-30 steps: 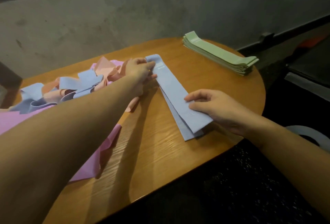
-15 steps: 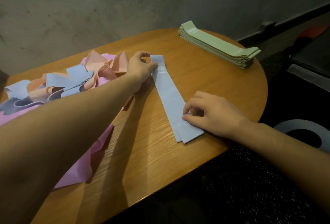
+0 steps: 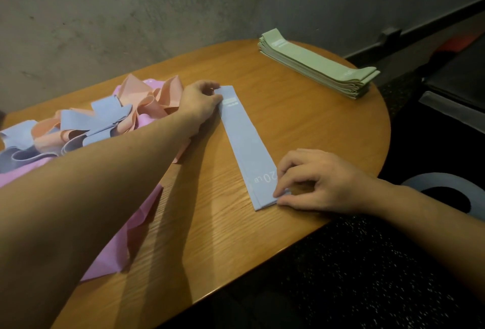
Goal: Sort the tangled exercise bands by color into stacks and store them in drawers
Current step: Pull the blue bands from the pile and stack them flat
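A small stack of flat blue bands [image 3: 246, 142] lies lengthwise on the round wooden table [image 3: 301, 118], the top one printed "20 LB". My left hand [image 3: 200, 103] pinches the stack's far end. My right hand [image 3: 315, 181] pinches the near end with curled fingers and thumb, at the corner. A tidy stack of green bands [image 3: 315, 62] sits at the table's far right. To the left lies a tangle of blue, peach and pink bands [image 3: 110, 121], partly hidden by my left forearm.
A grey concrete wall [image 3: 157, 13] stands right behind the table. Dark speckled floor [image 3: 367, 276] lies to the right and front. A grey round seat [image 3: 451, 189] sits below the table's right edge, and a dark box [image 3: 462, 92] is further right.
The upper blue band, skewed across the lower one a second ago, now lies squared on the stack. Both hands have stayed at its two ends.
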